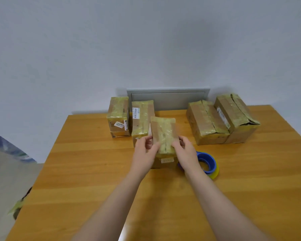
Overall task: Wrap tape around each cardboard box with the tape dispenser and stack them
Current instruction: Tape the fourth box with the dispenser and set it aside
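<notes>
At frame centre the left hand (pixel 145 151) and right hand (pixel 187 151) grip a small taped box (pixel 163 133) by its sides, the blue tape dispenser (pixel 208 162) just right of them on the counter (pixel 94 171). Behind, a taller box (pixel 142 122) carries a barcode label (pixel 136 113), its print too blurred to read.

Glossy-taped brown cardboard boxes (pixel 163 134) on a smooth, varnished wooden table (pixel 94 171).

left boxes (pixel 118 112) and right boxes (pixel 207 121) behind — centre box (pixel 163 131) in front, tape dispenser (pixel 205 156) right of it.
</notes>
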